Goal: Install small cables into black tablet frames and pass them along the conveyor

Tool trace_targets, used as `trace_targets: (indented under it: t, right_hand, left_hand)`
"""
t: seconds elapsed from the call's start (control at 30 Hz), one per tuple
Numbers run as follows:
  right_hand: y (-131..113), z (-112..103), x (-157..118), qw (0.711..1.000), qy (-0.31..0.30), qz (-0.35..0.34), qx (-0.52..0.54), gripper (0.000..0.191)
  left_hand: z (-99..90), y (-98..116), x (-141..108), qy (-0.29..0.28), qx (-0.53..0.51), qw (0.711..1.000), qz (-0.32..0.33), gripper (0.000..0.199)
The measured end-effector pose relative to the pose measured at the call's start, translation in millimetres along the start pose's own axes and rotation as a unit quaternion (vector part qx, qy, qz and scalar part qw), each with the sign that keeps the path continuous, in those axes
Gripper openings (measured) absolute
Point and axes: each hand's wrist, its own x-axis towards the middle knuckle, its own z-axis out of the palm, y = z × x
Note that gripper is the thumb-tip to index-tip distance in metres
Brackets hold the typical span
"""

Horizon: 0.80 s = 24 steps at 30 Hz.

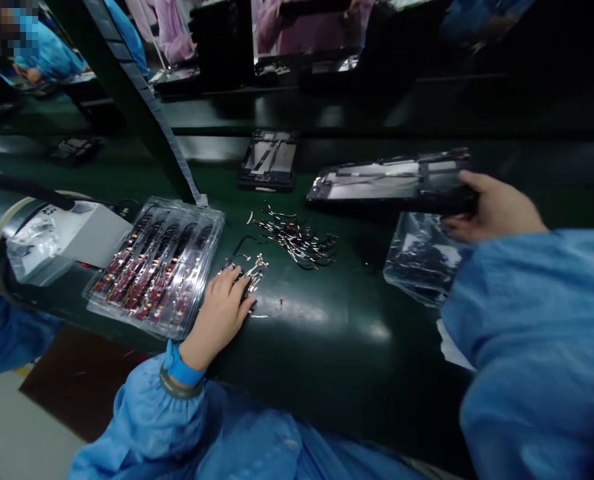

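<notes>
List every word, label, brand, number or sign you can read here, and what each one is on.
No text can be read anywhere in the picture.
White box: small dark marks on top, too small to read.
Plastic bag: pale patches, no lettering to make out.
Tray: any print on the parts inside is too small to read.
Device in the right hand: no legible marking.

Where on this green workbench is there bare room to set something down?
Widest: the near tabletop, bordered by the left hand, cable pile and clear plastic packaging. A narrower gap separates pile from packaging. Crowded: left, around the transparent component tray.
</notes>
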Motion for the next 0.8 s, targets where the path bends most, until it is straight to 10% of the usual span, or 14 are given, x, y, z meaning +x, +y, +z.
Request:
trace_targets:
  t: [0.2, 0.33, 0.47, 0.8]
  right_hand:
    - [-32.9, 27.3, 0.7, 0.988, -0.045, 0.107, -0.100, 0.053]
    - [-61.9, 16.4, -73.0, 0.959, -0.236, -0.099, -0.126, 0.032]
    - [-79.8, 16.9, -157.2, 0.825, -0.489, -0.281, -0.041, 0.021]
    - [-86.8, 37.8, -212.2, 0.838, -0.476, -0.263, -0.046, 0.021]
  left_hand:
    - [-3.6, -0.9, -3.9, -0.008, -0.013, 1.000, -0.011, 0.030]
    - [-6.5, 1.0, -6.8, -0.036, -0.041, 0.999, -0.002, 0.032]
    - [-9.4, 3.8, -9.9, -0.024, -0.048, 0.999, 0.002, 0.027]
    - [-26.6, 10.5, -34.9, 0.007, -0.004, 0.999, -0.032, 0.024]
